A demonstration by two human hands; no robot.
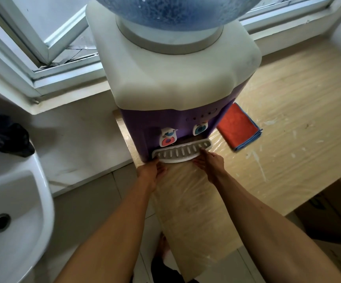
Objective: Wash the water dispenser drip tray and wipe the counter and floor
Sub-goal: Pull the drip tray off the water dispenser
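— Where is the drip tray [183, 153] being held?
— Against the water dispenser's [171, 78] base, on the desk [288, 99]; its white curved rim and grey slotted grille are being shown face up.

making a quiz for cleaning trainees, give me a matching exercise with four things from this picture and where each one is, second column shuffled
Things
1 drip tray
2 folded cloth
3 sink
4 water bottle

Places
A on top of the dispenser
B lower left of the view, apart from the counter
C on the counter, right of the dispenser
D at the dispenser's foot, held by the left hand and right hand

Pairs: 1-D, 2-C, 3-B, 4-A
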